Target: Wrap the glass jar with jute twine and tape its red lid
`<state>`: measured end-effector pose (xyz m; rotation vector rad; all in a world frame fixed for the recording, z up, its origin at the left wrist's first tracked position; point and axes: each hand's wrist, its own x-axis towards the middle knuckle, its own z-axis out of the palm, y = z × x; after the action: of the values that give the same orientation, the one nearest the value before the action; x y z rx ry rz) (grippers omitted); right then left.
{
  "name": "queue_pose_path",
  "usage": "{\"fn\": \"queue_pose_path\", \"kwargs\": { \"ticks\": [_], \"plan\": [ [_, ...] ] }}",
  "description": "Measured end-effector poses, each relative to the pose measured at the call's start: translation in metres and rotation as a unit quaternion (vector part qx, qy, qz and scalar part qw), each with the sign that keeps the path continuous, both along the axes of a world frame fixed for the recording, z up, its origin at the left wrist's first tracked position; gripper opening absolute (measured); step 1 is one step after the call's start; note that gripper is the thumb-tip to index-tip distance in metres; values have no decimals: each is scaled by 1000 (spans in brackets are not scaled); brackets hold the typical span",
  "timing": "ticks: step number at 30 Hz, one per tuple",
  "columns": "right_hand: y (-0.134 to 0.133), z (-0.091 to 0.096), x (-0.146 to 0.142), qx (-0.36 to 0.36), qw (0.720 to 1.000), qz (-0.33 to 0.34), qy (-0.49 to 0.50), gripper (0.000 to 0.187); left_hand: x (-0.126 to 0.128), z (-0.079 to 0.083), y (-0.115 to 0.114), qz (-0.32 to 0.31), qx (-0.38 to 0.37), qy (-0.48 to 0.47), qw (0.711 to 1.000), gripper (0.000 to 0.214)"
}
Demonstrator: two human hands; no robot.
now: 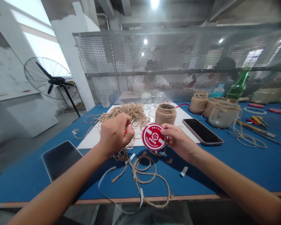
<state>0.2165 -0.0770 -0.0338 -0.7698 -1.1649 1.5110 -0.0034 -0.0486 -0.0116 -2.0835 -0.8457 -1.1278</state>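
Observation:
My right hand pinches a round red jar lid by its right edge, with its white-lettered face toward me. Two small white patches show on that face. Left of the lid, my left hand is curled into a fist; a bit of red and green shows at its thumb, but I cannot make out what it holds. Behind the lid stands a twine-wrapped jar. Loops of jute twine and a curled white strip lie below my hands, partly over the table's front edge.
A heap of twine sits on a white board. Phone, pencils and several jars stand right, with a green bottle. A dark flat panel lies left. People sit behind a perforated screen.

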Motion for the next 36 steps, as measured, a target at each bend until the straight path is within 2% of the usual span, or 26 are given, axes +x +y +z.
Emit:
{"fn": "queue_pose_path", "kwargs": {
  "ticks": [5,8,12,19,25,29,33,36],
  "plan": [
    [0,2,3,-27,999,-10,24,6,-3,-1,5,43,-18,-27,999,7],
    [-2,3,3,-42,999,-16,12,12,-4,-1,7,57,-19,-32,998,7],
    [-2,5,3,-28,999,-14,12,20,-6,2,8,71,-16,-41,996,7],
    [4,10,11,-33,986,-120,113,17,-13,5,15,112,-36,-68,991,5],
    [8,16,16,-20,971,-146,187,23,-15,7,16,110,-50,-77,990,5],
    [11,17,21,-9,960,-161,227,24,-16,10,13,70,-57,-93,992,5],
    [13,17,25,2,955,-165,245,29,-17,11,12,52,-46,-94,993,5],
    [12,18,26,-3,954,-161,252,24,-17,11,13,56,-42,-97,993,5]
  ]
}}
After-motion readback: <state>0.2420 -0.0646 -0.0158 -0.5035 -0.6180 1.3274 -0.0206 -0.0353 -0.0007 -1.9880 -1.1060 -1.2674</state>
